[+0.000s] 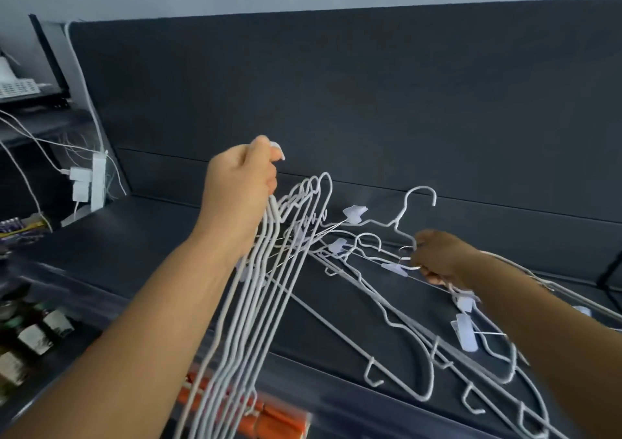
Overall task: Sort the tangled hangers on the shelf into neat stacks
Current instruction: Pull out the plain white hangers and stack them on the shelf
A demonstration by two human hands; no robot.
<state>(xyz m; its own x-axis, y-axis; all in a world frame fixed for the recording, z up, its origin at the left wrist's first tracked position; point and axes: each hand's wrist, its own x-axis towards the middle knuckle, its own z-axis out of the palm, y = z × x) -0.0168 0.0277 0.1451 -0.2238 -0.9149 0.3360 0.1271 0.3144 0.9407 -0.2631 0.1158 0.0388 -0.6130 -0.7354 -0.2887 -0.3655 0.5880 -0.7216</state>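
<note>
Hangers, white wire, in two lots on a dark shelf [134, 236]: a gathered bundle [249, 304] clenched at its necks by the left hand [239, 189], lifted left of centre with its hooks together, apparently to keep sorted pieces clear of the rest. Right of it, a tangled pile [404, 321] with pale clips lies across the shelf toward the near right edge. The right hand [441, 257] is closed on wires and a clip at its far side, seemingly to work one hanger free.
</note>
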